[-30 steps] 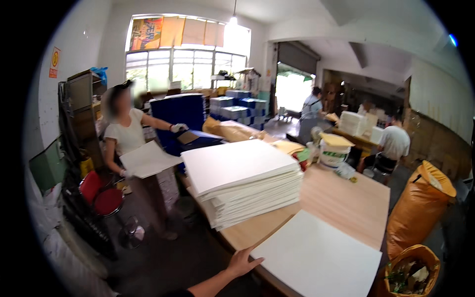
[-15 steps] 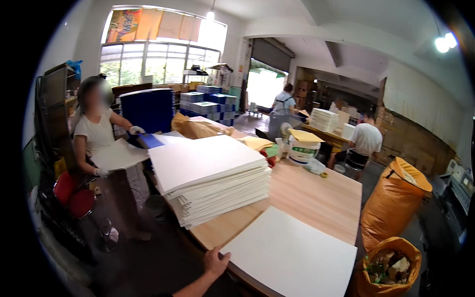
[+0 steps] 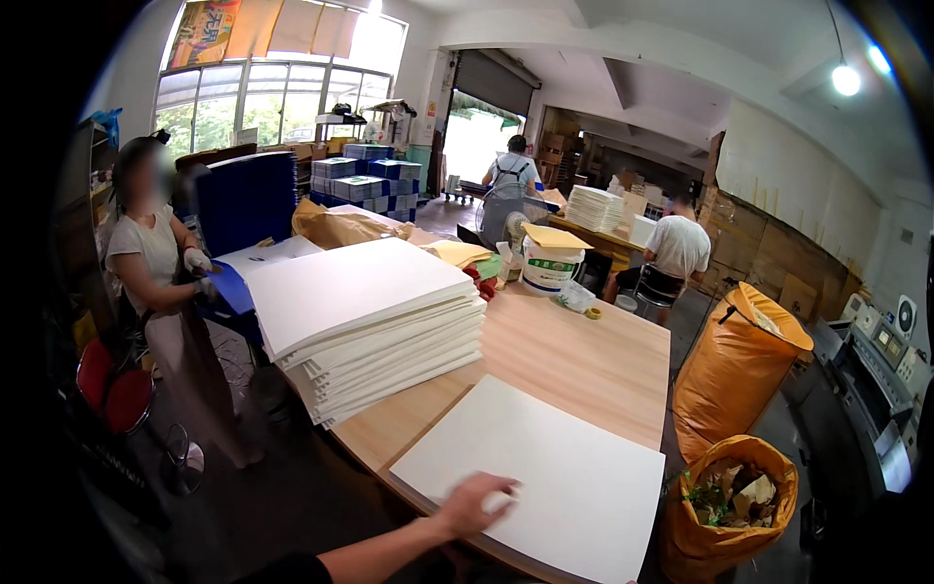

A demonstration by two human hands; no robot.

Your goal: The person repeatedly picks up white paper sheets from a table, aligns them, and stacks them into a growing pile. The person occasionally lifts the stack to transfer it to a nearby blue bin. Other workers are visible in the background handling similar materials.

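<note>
A large white sheet of board lies flat at the near edge of the wooden table. Over its left near part is my left hand, fingers half curled and a little apart, with nothing seen in them. Whether it touches the sheet I cannot tell; the hand is slightly blurred. My right hand does not show, apart from a possible sliver at the lower edge that is too small to make out. Left of the sheet rises a thick stack of white boards, its layers uneven at the edges.
Across the table's left side a person in gloves handles a blue sheet. A white bucket and a tape roll stand further back. Two orange sacks, one tall and one holding scraps, flank the table's right.
My left hand has left the sheet's left corner and moved right, over the sheet. The view has swung a little to the right. The gloved person's pale board has left their hand.
</note>
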